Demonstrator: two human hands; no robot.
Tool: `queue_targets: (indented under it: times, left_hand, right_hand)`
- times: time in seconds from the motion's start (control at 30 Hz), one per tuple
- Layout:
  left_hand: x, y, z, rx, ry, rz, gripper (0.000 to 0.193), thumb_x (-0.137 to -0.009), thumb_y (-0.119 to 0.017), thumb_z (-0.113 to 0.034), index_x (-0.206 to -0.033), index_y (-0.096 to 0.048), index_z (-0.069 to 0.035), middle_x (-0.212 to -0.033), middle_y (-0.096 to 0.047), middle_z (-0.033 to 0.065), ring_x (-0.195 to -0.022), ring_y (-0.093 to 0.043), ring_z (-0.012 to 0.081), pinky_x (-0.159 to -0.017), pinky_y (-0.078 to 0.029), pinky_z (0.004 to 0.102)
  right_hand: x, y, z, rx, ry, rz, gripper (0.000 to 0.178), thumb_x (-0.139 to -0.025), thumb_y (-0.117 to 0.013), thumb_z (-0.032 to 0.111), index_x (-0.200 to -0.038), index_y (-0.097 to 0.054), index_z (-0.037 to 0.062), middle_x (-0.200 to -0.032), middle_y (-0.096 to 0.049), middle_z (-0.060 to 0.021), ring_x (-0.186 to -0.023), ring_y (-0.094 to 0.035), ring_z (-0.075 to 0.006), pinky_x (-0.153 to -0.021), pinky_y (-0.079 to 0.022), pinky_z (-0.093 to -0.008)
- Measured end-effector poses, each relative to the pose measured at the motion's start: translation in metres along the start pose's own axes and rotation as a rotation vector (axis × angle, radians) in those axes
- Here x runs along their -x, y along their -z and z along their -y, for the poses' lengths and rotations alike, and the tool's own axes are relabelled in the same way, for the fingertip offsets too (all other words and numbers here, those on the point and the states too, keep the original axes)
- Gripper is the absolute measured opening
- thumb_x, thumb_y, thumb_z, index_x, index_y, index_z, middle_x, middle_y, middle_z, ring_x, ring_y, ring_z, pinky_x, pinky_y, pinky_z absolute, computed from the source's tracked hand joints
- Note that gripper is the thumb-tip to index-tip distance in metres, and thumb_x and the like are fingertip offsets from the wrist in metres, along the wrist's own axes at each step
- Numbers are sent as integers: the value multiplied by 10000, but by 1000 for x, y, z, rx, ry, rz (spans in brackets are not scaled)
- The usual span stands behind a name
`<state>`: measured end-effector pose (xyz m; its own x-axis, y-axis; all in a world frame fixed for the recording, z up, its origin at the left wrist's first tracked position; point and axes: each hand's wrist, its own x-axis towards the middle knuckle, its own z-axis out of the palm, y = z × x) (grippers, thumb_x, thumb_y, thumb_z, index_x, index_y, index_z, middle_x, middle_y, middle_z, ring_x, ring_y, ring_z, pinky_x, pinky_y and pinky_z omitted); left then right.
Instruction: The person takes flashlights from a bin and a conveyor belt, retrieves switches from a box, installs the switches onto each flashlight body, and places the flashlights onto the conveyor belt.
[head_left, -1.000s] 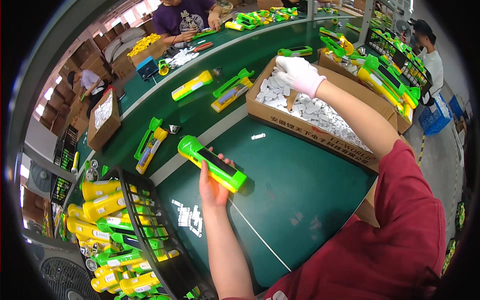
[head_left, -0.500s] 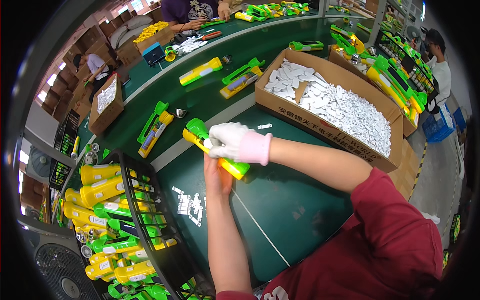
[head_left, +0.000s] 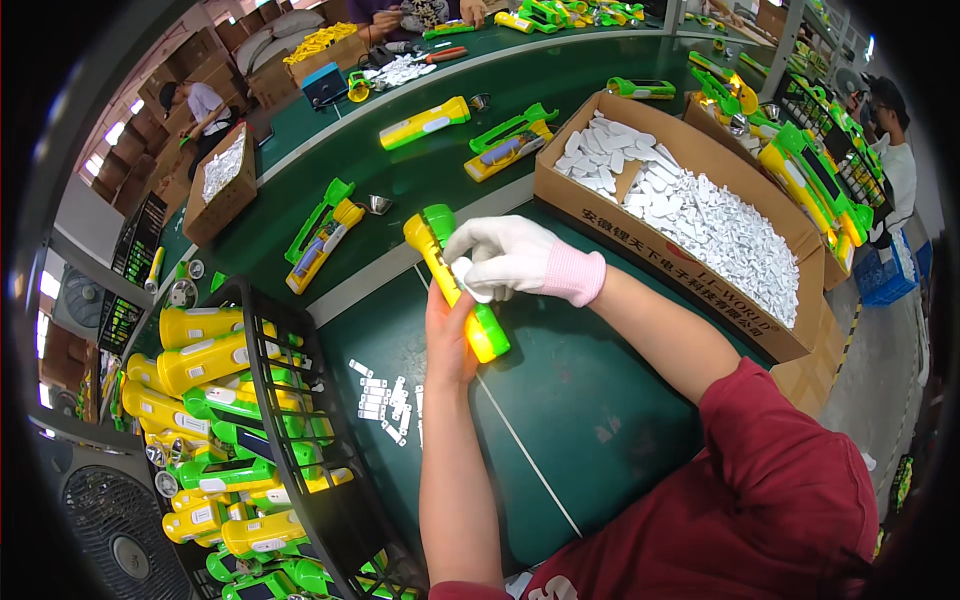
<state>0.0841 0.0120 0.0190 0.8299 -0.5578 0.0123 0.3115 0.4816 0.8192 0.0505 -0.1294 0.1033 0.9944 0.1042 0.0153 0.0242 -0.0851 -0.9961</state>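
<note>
My bare left hand [head_left: 450,335] is wrapped around the body of a yellow and green flashlight [head_left: 438,266], held at a slant above the green table. Over the flashlight's side is my right hand [head_left: 510,258], in a white glove with a pink cuff. Its thumb and fingers pinch a small white plastic piece [head_left: 474,284] close to the flashlight's body; the glove partly hides it, and whether it touches the body I cannot tell. Several small white plastic strips [head_left: 385,400] lie on the table left of my left forearm.
A black crate [head_left: 262,385] of flashlights stands at the left. At the right, a cardboard box [head_left: 680,262] holds white plastic parts. Opened flashlights [head_left: 325,240] with loose reflectors lie on the belt beyond. A co-worker's hands [head_left: 385,22] show at the far side.
My right hand has lifted back from the flashlight, its fingers spreading around the white piece now visible between them. The flashlight has turned more upright in my left hand. The whole view has shifted slightly.
</note>
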Motion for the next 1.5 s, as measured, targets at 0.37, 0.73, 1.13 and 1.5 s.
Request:
queue_targets:
  times: [0.37,0.73,1.13,1.5]
  left_hand:
    - [-1,-5,-4,-5,39,31,443,-824,-574,-24,-1209,-361,-68,-967,-531,79,-841,-580,174,-790,-515,342]
    - [0,-7,-5,-35,55,67,486,-815,-573,-23,-1239,-338,-53,-995,-534,102,-863,-590,204,-811,-500,353]
    - [1,-3,1,81,8,10,416,-882,-494,-330,-1205,-377,-96,-913,-542,79,-761,-558,181,-699,-472,293]
    - [3,-9,-5,-73,85,83,354,-899,-428,-398,-994,-410,-57,-771,-525,125,-554,-527,181,-517,-450,291]
  right_hand:
    - [-15,11,-11,471,294,-99,296,-737,-606,112,-993,-505,3,-780,-575,-66,-694,-564,-139,-670,-459,-263]
    - [-22,23,8,652,304,244,184,-787,-542,131,-933,-526,21,-742,-596,-84,-701,-587,-219,-683,-462,-308]
    - [-13,1,24,1060,500,-134,480,-649,-678,184,-1085,-493,102,-1102,-453,-124,-954,-529,-331,-801,-465,-390]
    - [-26,9,34,774,68,-156,370,-728,-582,313,-940,-633,15,-888,-639,-149,-810,-627,-241,-733,-486,-310]
